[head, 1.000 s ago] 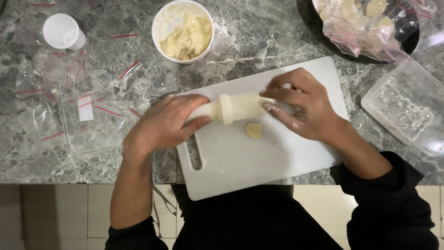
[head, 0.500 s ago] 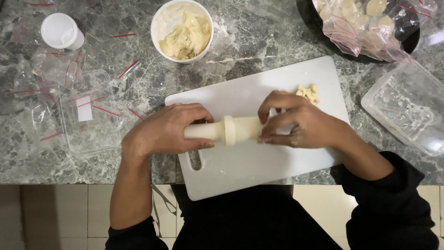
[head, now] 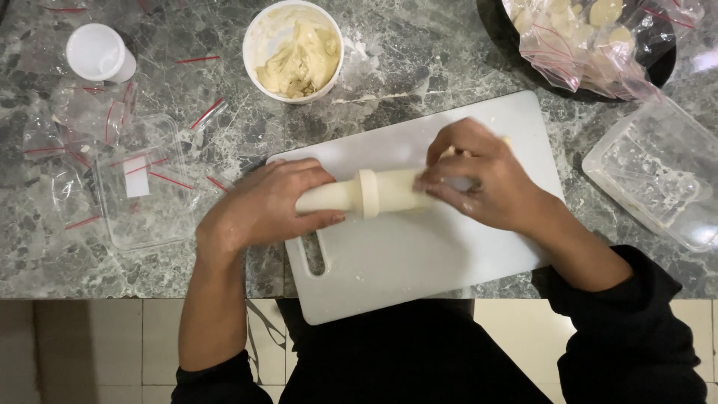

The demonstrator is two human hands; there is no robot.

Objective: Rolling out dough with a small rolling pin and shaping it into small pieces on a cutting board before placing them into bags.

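Over the white cutting board (head: 419,262) near the tabletop's front edge, my left hand (head: 265,206) and right hand (head: 482,183) each clamp an end of the cream rolling pin (head: 374,193), its long axis running left-right between them.

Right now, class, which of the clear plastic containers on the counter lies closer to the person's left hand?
The clear container with a white label, left of the cutting board, beside the left hand. The other clear container sits far right.
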